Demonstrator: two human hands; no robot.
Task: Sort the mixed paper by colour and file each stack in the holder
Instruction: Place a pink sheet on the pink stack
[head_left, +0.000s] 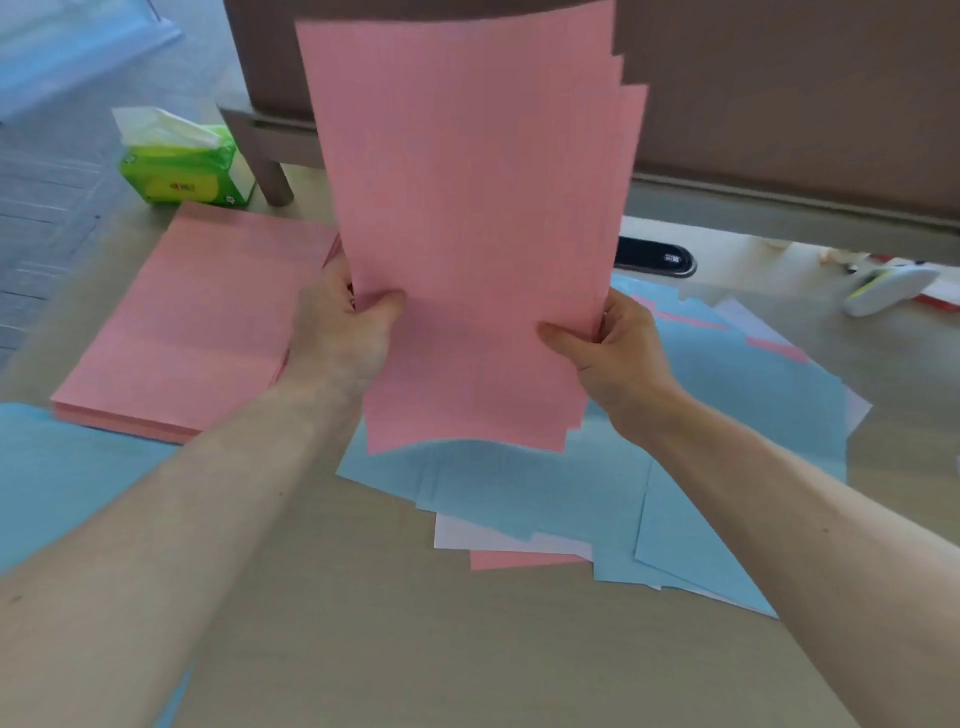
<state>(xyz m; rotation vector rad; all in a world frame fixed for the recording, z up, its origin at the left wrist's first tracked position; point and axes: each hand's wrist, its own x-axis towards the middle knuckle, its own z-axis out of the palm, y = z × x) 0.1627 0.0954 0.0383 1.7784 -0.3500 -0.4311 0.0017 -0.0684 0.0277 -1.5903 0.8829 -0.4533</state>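
Observation:
I hold a bundle of pink sheets (467, 218) upright above the table, its edges slightly fanned. My left hand (343, 332) grips its left edge and my right hand (618, 353) grips its right edge. A neat pink stack (192, 327) lies flat on the table to the left. Under the held bundle spreads a loose mixed pile (701, 467), mostly blue with some white and pink sheets showing. A blue stack (62, 478) lies at the near left. No holder is in view.
A green tissue pack (182, 166) stands at the back left beside a brown furniture leg (272, 179). A black oval cable port (654, 257) sits behind the pile. A white and yellow-green stapler-like tool (888, 291) lies at the right. The table's left edge (104, 234) borders grey floor.

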